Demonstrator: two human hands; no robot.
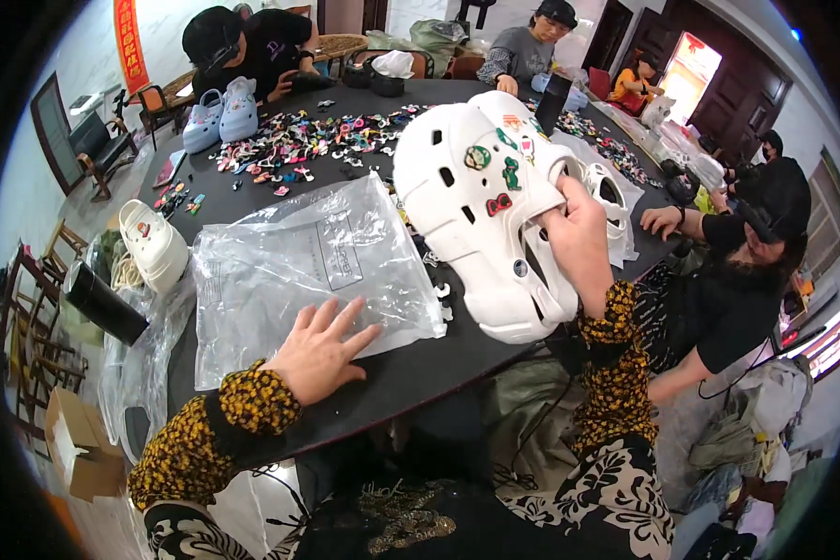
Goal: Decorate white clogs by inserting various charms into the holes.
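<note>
My right hand [583, 245] grips white foam clogs [453, 191] at the opening, raised above the table's front edge; they look like a pair held together. Colourful charms, among them green and red ones, sit on the upper. A clear plastic bag [271, 271] lies flat on the dark table [411, 378]. My left hand [319, 353] rests on the bag's near part, fingers spread, holding nothing. Just beyond the clogs is another white shoe [609, 196], partly hidden, on more clear plastic.
Loose charms [336, 140] cover the table's middle. Pale blue clogs [238, 112] stand at the far left; a single white clog [152, 247] and a black cylinder [105, 301] are at the left edge. Several people sit around the table, one person [733, 280] close on my right.
</note>
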